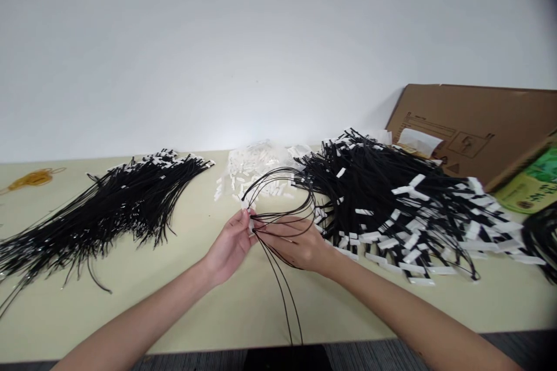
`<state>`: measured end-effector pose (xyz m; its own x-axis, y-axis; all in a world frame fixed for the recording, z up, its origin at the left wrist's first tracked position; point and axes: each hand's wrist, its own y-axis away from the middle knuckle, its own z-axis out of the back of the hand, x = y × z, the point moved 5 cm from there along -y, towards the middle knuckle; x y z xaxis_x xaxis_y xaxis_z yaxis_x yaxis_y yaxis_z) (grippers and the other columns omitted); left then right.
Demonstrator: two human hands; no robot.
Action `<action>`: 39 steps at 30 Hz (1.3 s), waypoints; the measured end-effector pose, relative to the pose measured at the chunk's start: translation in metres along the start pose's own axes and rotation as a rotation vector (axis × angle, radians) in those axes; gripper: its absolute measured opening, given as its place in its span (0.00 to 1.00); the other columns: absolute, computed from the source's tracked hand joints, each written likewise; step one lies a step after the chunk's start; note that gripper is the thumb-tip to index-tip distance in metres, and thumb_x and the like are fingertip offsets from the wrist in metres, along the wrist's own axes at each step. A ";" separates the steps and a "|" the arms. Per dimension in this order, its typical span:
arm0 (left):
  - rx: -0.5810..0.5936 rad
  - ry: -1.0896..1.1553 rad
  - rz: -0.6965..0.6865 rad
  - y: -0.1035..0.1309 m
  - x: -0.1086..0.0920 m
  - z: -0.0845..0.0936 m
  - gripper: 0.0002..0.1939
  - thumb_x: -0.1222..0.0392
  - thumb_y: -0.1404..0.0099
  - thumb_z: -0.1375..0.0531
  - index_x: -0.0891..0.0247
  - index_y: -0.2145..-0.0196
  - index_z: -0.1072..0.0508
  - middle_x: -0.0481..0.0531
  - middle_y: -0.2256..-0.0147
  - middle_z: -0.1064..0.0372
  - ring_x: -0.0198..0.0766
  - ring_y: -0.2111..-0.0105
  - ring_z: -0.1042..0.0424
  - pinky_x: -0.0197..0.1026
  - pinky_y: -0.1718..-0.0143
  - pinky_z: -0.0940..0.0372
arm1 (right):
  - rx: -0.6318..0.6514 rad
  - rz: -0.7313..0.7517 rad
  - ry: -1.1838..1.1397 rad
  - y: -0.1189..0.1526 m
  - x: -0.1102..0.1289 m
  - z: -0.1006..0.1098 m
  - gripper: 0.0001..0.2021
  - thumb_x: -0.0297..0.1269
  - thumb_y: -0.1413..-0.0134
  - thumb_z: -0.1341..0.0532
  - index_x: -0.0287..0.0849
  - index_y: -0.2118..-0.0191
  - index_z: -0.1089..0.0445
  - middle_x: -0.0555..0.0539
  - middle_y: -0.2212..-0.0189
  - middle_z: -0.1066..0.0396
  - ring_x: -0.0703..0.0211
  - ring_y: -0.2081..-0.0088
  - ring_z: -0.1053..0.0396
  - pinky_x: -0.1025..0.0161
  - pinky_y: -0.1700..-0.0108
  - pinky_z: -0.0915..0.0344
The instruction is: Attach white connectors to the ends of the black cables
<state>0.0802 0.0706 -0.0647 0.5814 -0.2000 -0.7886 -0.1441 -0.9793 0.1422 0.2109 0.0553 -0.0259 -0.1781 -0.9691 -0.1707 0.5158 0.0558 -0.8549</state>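
A looped bunch of thin black cables (pixel 282 170) is in my two hands above the table's middle. My left hand (pixel 230 248) is closed, thumb and fingers pinching small white pieces at the cable ends. Close against it, my right hand (pixel 302 243) has its fingers round the same bunch, partly behind the strands. The loop stands up and bows to the right. Two loose strands hang down past the table's front edge. Exactly what the right fingertips grip is hidden by the cables and the left thumb.
Black cables with white tags lie in a big pile (pixel 369 185) at right. Another cable pile (pixel 130 203) spreads at left. Between them is a clear bag (pixel 261 156) with small white pieces. A cardboard box (pixel 478 122), a green-yellow package (pixel 533 179) and yellow bands (pixel 32 178) flank these.
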 end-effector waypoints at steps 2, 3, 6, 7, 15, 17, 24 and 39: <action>-0.059 0.002 -0.027 -0.002 -0.004 0.004 0.09 0.58 0.44 0.42 0.66 0.67 0.35 0.49 0.73 0.36 0.30 0.74 0.36 0.34 0.68 0.39 | -0.017 -0.100 -0.114 0.000 -0.005 0.002 0.14 0.22 0.52 0.43 0.35 0.57 0.35 0.44 0.60 0.32 0.64 0.55 0.36 0.66 0.54 0.36; -0.086 0.000 -0.044 -0.003 -0.006 0.007 0.10 0.58 0.43 0.42 0.66 0.67 0.36 0.49 0.72 0.35 0.30 0.74 0.36 0.34 0.68 0.39 | -0.031 -0.157 -0.164 0.000 -0.007 0.004 0.14 0.22 0.52 0.43 0.36 0.57 0.35 0.44 0.61 0.32 0.65 0.56 0.36 0.67 0.56 0.35; -0.135 -0.024 -0.087 -0.006 -0.014 0.012 0.10 0.58 0.43 0.43 0.66 0.66 0.37 0.49 0.69 0.35 0.29 0.74 0.35 0.34 0.70 0.39 | -0.095 -0.309 -0.265 -0.003 -0.011 0.014 0.14 0.20 0.52 0.44 0.37 0.57 0.35 0.45 0.64 0.32 0.66 0.61 0.34 0.69 0.61 0.34; -0.147 -0.030 -0.098 -0.007 -0.016 0.014 0.10 0.57 0.42 0.43 0.65 0.65 0.37 0.49 0.69 0.35 0.29 0.74 0.35 0.33 0.71 0.39 | -0.119 -0.357 -0.279 -0.004 -0.012 0.018 0.14 0.20 0.52 0.44 0.38 0.58 0.35 0.45 0.65 0.32 0.66 0.63 0.34 0.69 0.62 0.34; -0.238 -0.122 -0.169 -0.008 -0.024 0.026 0.13 0.55 0.44 0.42 0.66 0.63 0.37 0.52 0.66 0.34 0.30 0.74 0.34 0.31 0.74 0.41 | -0.582 -0.832 -0.789 -0.003 -0.044 0.049 0.05 0.31 0.44 0.50 0.41 0.66 0.37 0.47 0.68 0.34 0.62 0.63 0.33 0.57 0.60 0.34; -0.235 -0.150 -0.168 -0.008 -0.024 0.027 0.14 0.54 0.44 0.42 0.65 0.63 0.37 0.52 0.65 0.34 0.30 0.74 0.33 0.31 0.74 0.42 | -0.673 -0.925 -0.927 -0.003 -0.057 0.060 0.05 0.34 0.44 0.49 0.41 0.67 0.39 0.49 0.72 0.37 0.66 0.68 0.35 0.60 0.62 0.34; -0.189 -0.223 -0.117 -0.003 -0.015 0.019 0.14 0.52 0.44 0.42 0.65 0.64 0.37 0.50 0.66 0.36 0.29 0.74 0.34 0.33 0.69 0.42 | -0.843 -0.786 -0.441 -0.012 -0.058 0.103 0.07 0.30 0.48 0.44 0.44 0.63 0.32 0.49 0.72 0.40 0.72 0.77 0.47 0.72 0.80 0.51; 0.144 -0.465 -0.055 0.003 0.000 -0.003 0.14 0.52 0.39 0.47 0.67 0.66 0.38 0.50 0.74 0.40 0.31 0.76 0.36 0.32 0.77 0.52 | 0.070 -0.313 0.192 -0.015 -0.014 0.014 0.04 0.28 0.49 0.43 0.37 0.70 0.32 0.48 0.78 0.38 0.64 0.73 0.51 0.65 0.69 0.47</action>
<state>0.0819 0.0676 -0.0620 0.1769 -0.0811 -0.9809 -0.2519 -0.9671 0.0346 0.2173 0.0651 -0.0043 -0.4870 -0.8734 -0.0007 0.4661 -0.2592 -0.8459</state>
